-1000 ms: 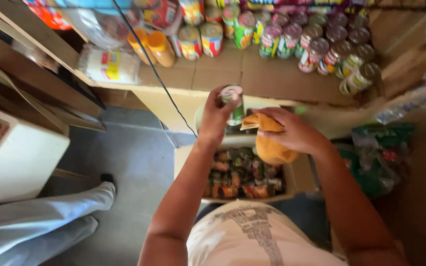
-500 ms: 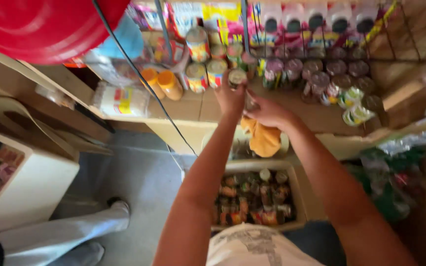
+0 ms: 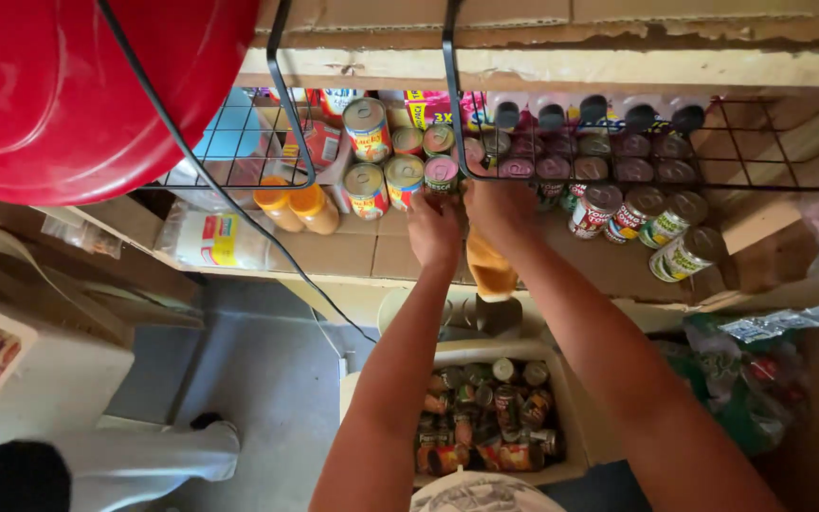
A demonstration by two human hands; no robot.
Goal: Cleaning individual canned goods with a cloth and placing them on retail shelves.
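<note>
Where both hands meet at the shelf, these lines read outward from the tin they touch.

Tin: a small pink-topped tin (image 3: 441, 173) stands upright on the shelf (image 3: 353, 254), at the near end of a row of tins, its long axis straight up and down.

Left hand: the left hand (image 3: 434, 228) is just below the tin and reaches up to it, fingertips at its base. The fingers seem curled around the lower part, but the grip itself is hidden, so I cannot tell how far they have closed.

Right hand: the right hand (image 3: 497, 207) is just beside, to the right of the tin and at about the same height. An orange cloth (image 3: 490, 268) hangs down from it, so its fingers are closed on that cloth.

Key relation: the tin lies up and slightly right of the left hand, which is the nearer one; the right hand is beside it, touching or nearly so.

Neighbours: more tins (image 3: 368, 129) stand stacked to the left, and two orange-capped bottles (image 3: 298, 207) further left.

Below: an open box of tins (image 3: 485, 417) sits on the floor between the arms.

Above: a black wire rack (image 3: 618, 142) and a red bowl (image 3: 78, 85) overhang the shelf.
</note>
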